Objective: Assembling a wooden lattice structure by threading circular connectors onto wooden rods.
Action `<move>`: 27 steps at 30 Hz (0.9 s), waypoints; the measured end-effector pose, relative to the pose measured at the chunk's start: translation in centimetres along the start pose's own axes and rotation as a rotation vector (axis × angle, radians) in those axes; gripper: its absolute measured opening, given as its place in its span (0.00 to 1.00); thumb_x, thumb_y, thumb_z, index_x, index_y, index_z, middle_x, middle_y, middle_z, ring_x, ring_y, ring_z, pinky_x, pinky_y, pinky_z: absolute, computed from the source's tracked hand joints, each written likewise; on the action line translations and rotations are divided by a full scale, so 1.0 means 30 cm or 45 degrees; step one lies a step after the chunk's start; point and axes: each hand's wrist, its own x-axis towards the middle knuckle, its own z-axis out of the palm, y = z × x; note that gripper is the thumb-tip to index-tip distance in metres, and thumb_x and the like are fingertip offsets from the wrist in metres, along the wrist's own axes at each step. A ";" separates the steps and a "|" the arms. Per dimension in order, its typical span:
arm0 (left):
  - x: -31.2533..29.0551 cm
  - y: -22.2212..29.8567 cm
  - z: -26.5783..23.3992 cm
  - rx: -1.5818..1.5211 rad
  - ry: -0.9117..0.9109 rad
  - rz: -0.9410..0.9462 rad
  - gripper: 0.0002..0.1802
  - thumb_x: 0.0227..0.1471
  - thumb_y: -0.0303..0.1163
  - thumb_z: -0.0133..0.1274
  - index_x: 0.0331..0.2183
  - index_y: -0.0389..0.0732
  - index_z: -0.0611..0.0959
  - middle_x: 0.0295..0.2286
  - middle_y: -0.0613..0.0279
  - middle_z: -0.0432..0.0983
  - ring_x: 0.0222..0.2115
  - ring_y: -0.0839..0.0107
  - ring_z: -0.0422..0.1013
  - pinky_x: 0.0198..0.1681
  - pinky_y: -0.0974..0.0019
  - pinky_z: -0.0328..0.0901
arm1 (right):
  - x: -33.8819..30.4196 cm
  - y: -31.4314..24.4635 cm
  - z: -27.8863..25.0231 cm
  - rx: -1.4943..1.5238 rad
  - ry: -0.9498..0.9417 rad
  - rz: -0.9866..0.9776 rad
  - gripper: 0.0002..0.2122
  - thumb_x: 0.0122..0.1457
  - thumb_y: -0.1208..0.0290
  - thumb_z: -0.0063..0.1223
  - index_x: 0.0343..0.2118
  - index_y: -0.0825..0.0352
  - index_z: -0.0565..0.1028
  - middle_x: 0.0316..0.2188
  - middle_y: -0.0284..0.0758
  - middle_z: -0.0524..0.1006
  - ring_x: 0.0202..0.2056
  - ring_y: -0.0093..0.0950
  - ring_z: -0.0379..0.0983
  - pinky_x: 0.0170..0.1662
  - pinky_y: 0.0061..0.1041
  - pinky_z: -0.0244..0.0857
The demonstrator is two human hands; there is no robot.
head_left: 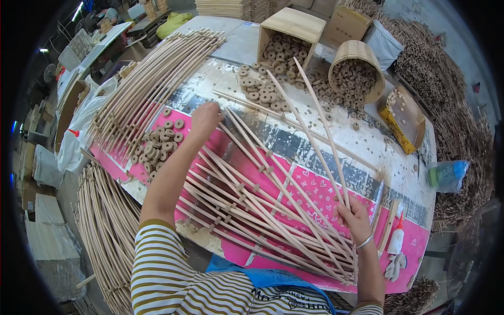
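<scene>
My right hand [353, 216] is closed around the lower ends of two slender wooden sticks [321, 131]. They rise side by side and spread apart toward the far side of the table. My left hand [206, 118] is closed above the pink covering, near the far ends of some loose sticks; what its fingers hold, if anything, is hidden. Between my arms lies a fanned heap of wooden sticks [247, 195], several with small wooden discs threaded on them. Beside my left forearm is a pile of round wooden discs [159, 144] with centre holes.
Finished-looking sticks [152, 73] lie bundled at the far left. A wooden box [292, 22] and a wooden bucket [353, 50] lie tipped, spilling discs and small pieces. A yellow carton [396, 123], white glue bottle [396, 240] and grey glove [395, 266] are at right.
</scene>
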 end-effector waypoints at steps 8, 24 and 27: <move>-0.023 -0.192 -0.163 0.167 0.090 -0.098 0.10 0.46 0.36 0.62 0.27 0.39 0.86 0.31 0.48 0.83 0.35 0.50 0.80 0.39 0.48 0.72 | -0.045 0.059 -0.053 -0.006 0.037 0.003 0.13 0.68 0.72 0.51 0.53 0.68 0.77 0.25 0.24 0.75 0.21 0.11 0.66 0.23 0.11 0.57; -0.093 0.000 -0.159 -1.842 -0.345 -0.371 0.19 0.68 0.34 0.42 0.56 0.40 0.73 0.41 0.62 0.81 0.32 0.78 0.75 0.22 0.79 0.60 | -0.057 0.012 0.046 -0.156 -0.100 -0.150 0.12 0.71 0.69 0.48 0.51 0.71 0.74 0.26 0.29 0.78 0.22 0.13 0.67 0.26 0.15 0.61; -0.106 0.050 -0.134 -1.803 -0.275 -0.364 0.18 0.70 0.38 0.40 0.56 0.46 0.75 0.39 0.67 0.81 0.32 0.81 0.75 0.25 0.79 0.58 | -0.059 0.011 0.058 -0.175 -0.105 -0.145 0.11 0.71 0.70 0.48 0.50 0.71 0.74 0.26 0.28 0.78 0.22 0.13 0.67 0.26 0.15 0.61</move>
